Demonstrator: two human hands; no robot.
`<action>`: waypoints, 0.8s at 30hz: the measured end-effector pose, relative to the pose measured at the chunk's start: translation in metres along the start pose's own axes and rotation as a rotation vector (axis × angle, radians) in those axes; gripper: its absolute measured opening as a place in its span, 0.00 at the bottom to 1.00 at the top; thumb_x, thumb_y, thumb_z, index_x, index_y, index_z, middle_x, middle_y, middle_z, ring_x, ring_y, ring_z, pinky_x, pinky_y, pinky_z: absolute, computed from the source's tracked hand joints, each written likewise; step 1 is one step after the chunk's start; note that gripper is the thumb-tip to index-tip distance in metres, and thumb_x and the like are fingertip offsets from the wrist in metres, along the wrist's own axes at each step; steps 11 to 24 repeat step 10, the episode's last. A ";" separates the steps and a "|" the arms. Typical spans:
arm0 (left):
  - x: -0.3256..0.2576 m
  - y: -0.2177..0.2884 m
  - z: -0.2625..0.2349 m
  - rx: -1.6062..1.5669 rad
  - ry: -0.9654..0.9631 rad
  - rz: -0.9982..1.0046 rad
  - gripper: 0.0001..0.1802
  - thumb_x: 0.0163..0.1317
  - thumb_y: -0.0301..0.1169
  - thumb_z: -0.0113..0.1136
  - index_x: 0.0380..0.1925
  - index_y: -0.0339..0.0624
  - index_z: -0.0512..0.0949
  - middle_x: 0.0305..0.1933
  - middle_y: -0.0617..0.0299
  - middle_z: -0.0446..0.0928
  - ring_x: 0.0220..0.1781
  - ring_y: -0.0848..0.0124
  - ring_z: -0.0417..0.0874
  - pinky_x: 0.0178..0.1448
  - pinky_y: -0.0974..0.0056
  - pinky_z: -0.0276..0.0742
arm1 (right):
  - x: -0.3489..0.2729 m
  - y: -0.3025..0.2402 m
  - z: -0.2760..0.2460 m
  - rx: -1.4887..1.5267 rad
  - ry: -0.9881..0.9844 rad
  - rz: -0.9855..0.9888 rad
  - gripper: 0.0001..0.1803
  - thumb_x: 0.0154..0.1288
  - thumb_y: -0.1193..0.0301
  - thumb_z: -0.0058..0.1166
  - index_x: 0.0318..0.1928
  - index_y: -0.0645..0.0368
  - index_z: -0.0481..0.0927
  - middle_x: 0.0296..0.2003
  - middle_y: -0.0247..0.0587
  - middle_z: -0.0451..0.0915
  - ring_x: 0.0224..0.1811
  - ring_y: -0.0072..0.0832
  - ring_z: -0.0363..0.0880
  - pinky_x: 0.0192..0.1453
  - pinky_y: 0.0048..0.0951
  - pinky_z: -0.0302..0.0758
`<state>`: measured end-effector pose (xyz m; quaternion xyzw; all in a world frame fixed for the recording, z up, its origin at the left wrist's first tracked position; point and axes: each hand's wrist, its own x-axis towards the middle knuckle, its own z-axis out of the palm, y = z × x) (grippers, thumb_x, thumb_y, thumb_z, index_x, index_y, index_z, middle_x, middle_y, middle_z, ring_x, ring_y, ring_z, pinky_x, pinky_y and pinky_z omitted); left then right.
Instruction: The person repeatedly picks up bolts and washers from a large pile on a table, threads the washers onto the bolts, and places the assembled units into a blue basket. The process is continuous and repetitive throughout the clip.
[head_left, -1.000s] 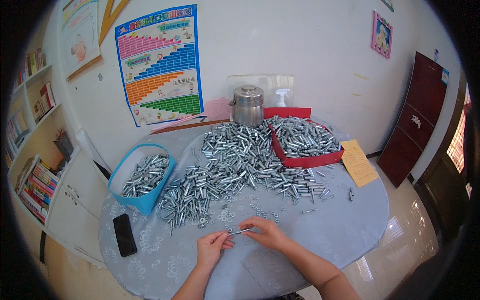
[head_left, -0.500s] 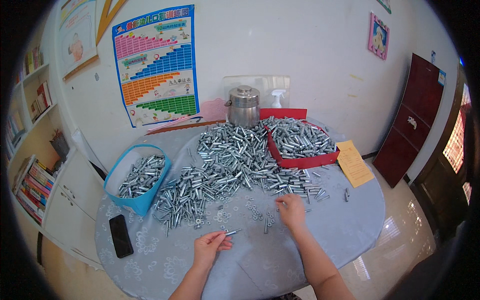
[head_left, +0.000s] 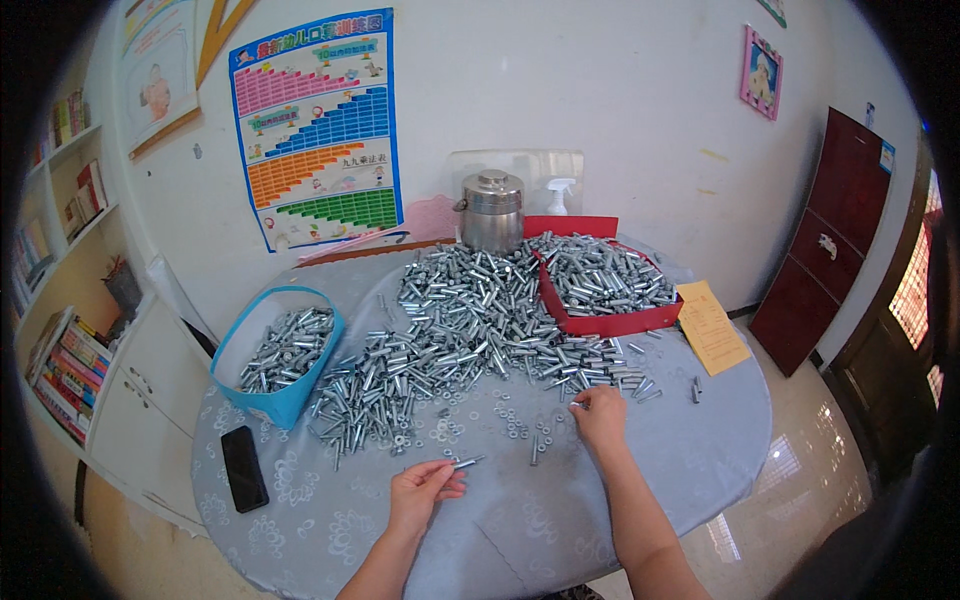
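My left hand pinches a silver bolt between thumb and fingertips above the grey tablecloth, its shaft pointing right. Close to the front edge of the bolt pile, my right hand has its fingertips drawn together; a small bit at their tips is too small to name. Between the hands lie loose washers and nuts and a single bolt. Beyond them spreads a big heap of silver bolts.
A blue bin of bolts stands left, a red box of bolts at the back right. Also on the table are a black phone, a steel pot, a white spray bottle and a yellow paper.
My right hand has shifted a little to the right, its fingertips still together. The left hand keeps the bolt in nearly the same place.
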<state>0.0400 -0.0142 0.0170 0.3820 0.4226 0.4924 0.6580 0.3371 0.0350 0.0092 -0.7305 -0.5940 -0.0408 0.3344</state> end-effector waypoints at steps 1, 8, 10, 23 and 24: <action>-0.001 0.001 0.000 0.008 0.003 -0.002 0.10 0.57 0.24 0.53 0.38 0.28 0.74 0.33 0.47 0.77 0.29 0.67 0.80 0.32 0.67 0.80 | 0.001 -0.002 -0.002 -0.006 -0.012 -0.011 0.07 0.39 0.69 0.63 0.23 0.55 0.80 0.25 0.41 0.76 0.33 0.38 0.73 0.38 0.36 0.68; 0.002 -0.002 -0.004 -0.041 0.003 -0.045 0.11 0.57 0.25 0.53 0.38 0.28 0.74 0.34 0.48 0.77 0.29 0.67 0.80 0.33 0.67 0.80 | -0.016 -0.058 0.000 0.825 -0.375 0.180 0.08 0.47 0.68 0.63 0.25 0.56 0.78 0.27 0.36 0.79 0.26 0.28 0.75 0.34 0.24 0.71; 0.002 -0.001 -0.004 -0.034 0.004 -0.072 0.11 0.57 0.25 0.54 0.39 0.29 0.74 0.34 0.47 0.77 0.30 0.66 0.81 0.32 0.67 0.80 | -0.028 -0.063 0.019 1.162 -0.614 0.195 0.09 0.50 0.66 0.62 0.31 0.54 0.79 0.28 0.34 0.80 0.30 0.28 0.77 0.36 0.26 0.72; 0.002 -0.001 -0.004 -0.034 0.004 -0.072 0.11 0.57 0.25 0.54 0.39 0.29 0.74 0.34 0.47 0.77 0.30 0.66 0.81 0.32 0.67 0.80 | -0.028 -0.063 0.019 1.162 -0.614 0.195 0.09 0.50 0.66 0.62 0.31 0.54 0.79 0.28 0.34 0.80 0.30 0.28 0.77 0.36 0.26 0.72; 0.002 -0.001 -0.004 -0.034 0.004 -0.072 0.11 0.57 0.25 0.54 0.39 0.29 0.74 0.34 0.47 0.77 0.30 0.66 0.81 0.32 0.67 0.80 | -0.028 -0.063 0.019 1.162 -0.614 0.195 0.09 0.50 0.66 0.62 0.31 0.54 0.79 0.28 0.34 0.80 0.30 0.28 0.77 0.36 0.26 0.72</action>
